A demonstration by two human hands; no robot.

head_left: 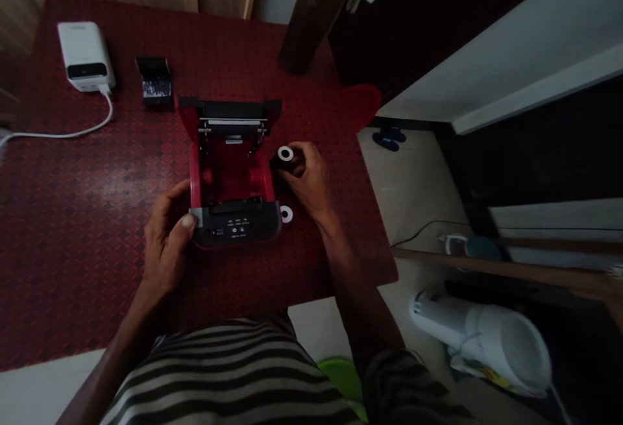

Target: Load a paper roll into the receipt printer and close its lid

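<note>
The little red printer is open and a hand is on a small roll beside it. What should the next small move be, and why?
Probably lift the roll in the right hand and bring it over the printer's open bay. It stands open, its red bay looks bare, the left hand steadies the front corner, and the roll sits just beside it.

The left hand (168,237) holds the open red printer (232,178) on the bench (73,217). The right hand (311,182) grips a small roll (285,154) beside it.
</note>
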